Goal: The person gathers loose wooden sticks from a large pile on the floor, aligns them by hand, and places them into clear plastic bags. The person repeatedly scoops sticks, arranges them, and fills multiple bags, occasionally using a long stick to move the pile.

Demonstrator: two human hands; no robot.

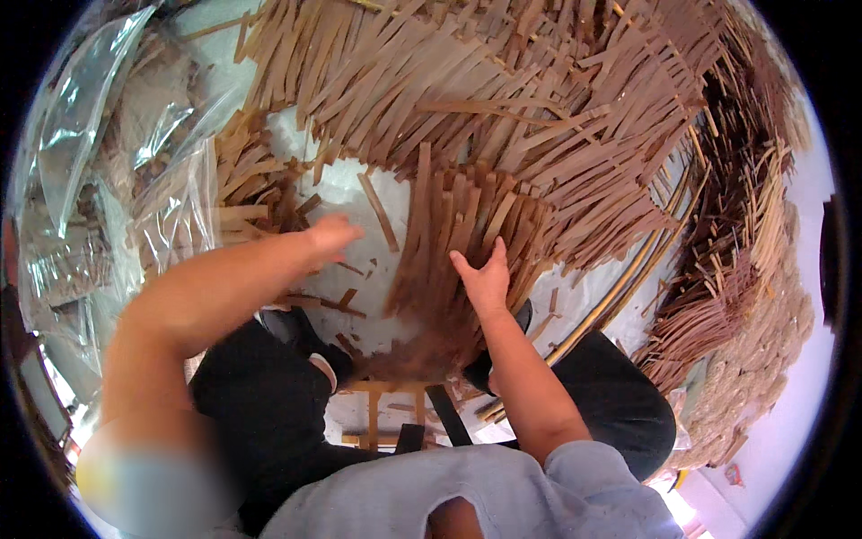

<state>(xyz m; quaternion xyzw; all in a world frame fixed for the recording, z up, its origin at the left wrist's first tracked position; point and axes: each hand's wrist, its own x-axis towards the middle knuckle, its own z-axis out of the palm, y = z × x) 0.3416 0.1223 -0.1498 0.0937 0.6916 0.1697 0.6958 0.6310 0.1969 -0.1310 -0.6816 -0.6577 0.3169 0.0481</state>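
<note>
Dark brown flat strips (438, 269), fanned in a dense bundle, stand between my feet. My right hand (488, 279) rests on the right part of this bundle, thumb and index finger spread apart; whether it grips any strip is unclear. Over the pale floor to the left of the bundle is my left hand (335, 236), blurred and close to a few loose strips. Something small and reddish shows under its fingers; what it is, and whether the hand holds it, I cannot tell. One loose strip (379, 212) lies on the floor between that hand and the bundle.
Overlapping rows of brown strips (404, 74) cover the floor ahead. Clear plastic bags (87, 128) with brown material lie at the left. Long thin poles (606, 293) curve along the right, beside stacked dark reddish sticks (714, 303). Part of a wooden stool (374, 411) shows below.
</note>
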